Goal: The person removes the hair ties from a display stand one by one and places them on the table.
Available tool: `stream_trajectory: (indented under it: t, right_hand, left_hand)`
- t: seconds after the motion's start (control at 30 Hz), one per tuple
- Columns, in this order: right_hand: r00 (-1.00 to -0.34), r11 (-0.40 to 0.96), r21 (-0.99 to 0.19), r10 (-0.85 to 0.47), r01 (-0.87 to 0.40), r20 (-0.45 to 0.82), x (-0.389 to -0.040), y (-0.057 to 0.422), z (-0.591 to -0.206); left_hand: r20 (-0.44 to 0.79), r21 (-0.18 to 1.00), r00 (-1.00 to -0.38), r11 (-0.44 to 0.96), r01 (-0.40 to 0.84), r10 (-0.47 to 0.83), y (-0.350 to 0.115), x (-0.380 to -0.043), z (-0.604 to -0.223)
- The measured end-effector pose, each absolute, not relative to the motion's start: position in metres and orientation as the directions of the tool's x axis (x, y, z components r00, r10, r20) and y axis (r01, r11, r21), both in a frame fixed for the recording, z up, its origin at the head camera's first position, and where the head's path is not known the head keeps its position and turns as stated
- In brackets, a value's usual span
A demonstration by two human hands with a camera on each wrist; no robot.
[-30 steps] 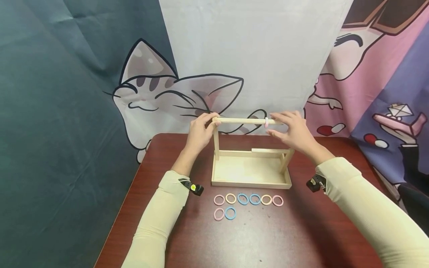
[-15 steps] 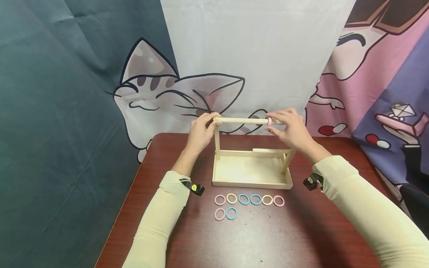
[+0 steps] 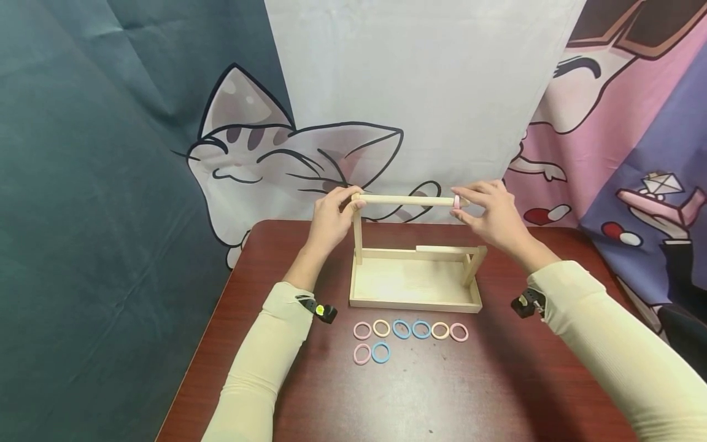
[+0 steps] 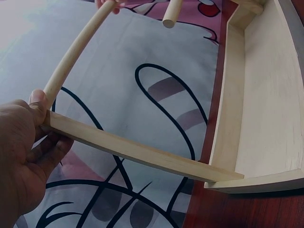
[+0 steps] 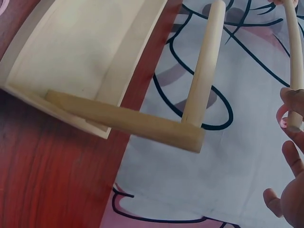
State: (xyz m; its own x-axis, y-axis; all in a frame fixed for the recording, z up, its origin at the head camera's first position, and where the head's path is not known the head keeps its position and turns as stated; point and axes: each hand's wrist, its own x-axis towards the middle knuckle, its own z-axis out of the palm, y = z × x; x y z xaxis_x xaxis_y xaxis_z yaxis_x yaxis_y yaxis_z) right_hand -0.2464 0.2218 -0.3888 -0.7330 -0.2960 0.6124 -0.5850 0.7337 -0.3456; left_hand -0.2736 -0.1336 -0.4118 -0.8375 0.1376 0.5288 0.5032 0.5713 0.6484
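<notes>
My left hand (image 3: 331, 215) grips the top corner of a wooden stand, where a tall post (image 3: 358, 238) meets an upper dowel (image 3: 405, 200). In the left wrist view the thumb lies against the dowel and the other fingers curl below the post's top. Out at the dowel's free right end, my right hand (image 3: 493, 212) pinches a pink ring (image 3: 456, 203) that encircles the dowel. The right wrist view shows this ring (image 5: 280, 117) partly hidden by fingers, close to the dowel's tip. A shorter post (image 3: 474, 266) bears a lower dowel (image 3: 444, 249) pointing left.
Both posts rise from a shallow wooden tray (image 3: 414, 303) on the reddish-brown table (image 3: 442, 393). In front of it lie several rings in two rows: pink, cream and blue, among them a blue ring (image 3: 374, 356). A cartoon-printed cloth (image 3: 431, 92) hangs behind the table.
My right hand has closed its thumb and fingers on the pink ring and slid it rightward along the upper dowel toward its free end. The left hand keeps its place.
</notes>
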Motion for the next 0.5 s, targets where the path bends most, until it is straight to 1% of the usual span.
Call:
stream_trajectory:
  t: [0.2,0.4,0.5]
  right_hand:
    - [-0.733,0.749,-0.332,-0.287,-0.573,0.617,-0.244,0.230,-0.391]
    - [-0.688,0.721,-0.308,-0.312,-0.620,0.655,-0.245,0.239,-0.394]
    - [-0.679,0.720,-0.300,-0.313,-0.625,0.664,-0.245,0.243,-0.396]
  left_hand:
    - [0.528,0.651,-0.838,0.569,0.502,0.135,-0.134,-0.274,-0.413]
    - [0.536,0.646,-0.833,0.570,0.508,0.134,-0.134,-0.275,-0.414]
    - [0.539,0.646,-0.831,0.567,0.512,0.137,-0.134,-0.275,-0.414]
